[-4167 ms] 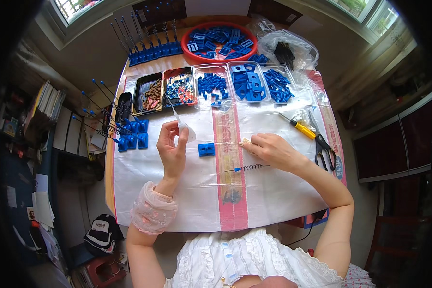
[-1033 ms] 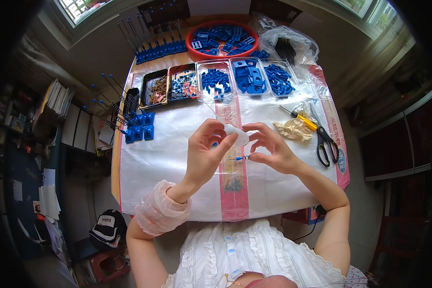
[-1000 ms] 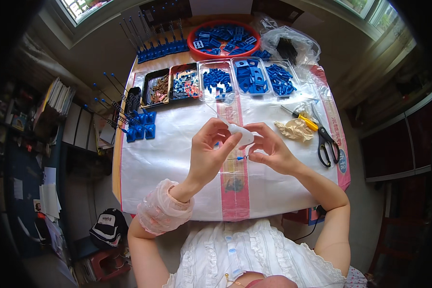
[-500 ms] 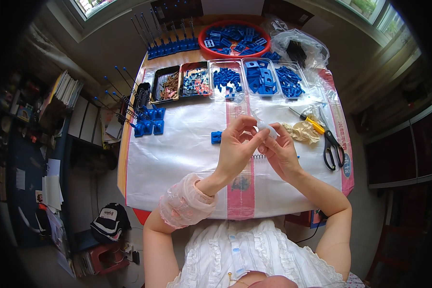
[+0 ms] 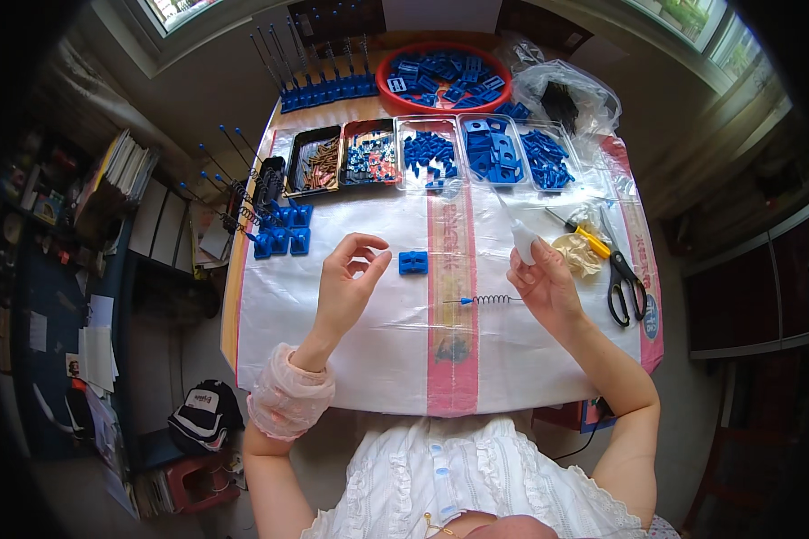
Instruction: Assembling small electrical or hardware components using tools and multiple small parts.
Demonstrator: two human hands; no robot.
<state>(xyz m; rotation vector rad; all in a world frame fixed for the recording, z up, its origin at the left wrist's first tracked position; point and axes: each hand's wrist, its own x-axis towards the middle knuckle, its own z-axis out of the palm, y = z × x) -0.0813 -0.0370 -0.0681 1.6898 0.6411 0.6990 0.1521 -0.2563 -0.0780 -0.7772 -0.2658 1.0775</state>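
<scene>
Nearer than the blue block [image 5: 413, 262] and to its right, a black coil spring [image 5: 492, 300], flat on the white sheet [image 5: 377, 359]. Just left of the block, the left hand [image 5: 344, 279], thumb and forefinger spread. Well right of it, the right hand [image 5: 551, 285], pinching a white bottle [image 5: 523, 244], thin nozzle [image 5: 510, 216] apparently pointing away. Beyond the block, trays [image 5: 302, 160], then a red basin [image 5: 383, 83].

Taking the table [image 5: 360, 368] as datum, I observe on my feed a black-and-white backpack [image 5: 205, 416] and a red stool [image 5: 189, 490] left of its near-left corner. Farther left of it, I register stacked papers [image 5: 121, 175]. Right of it stands a dark-red cabinet [image 5: 737, 301]; a window [image 5: 679, 13] lies beyond its far-right corner.
</scene>
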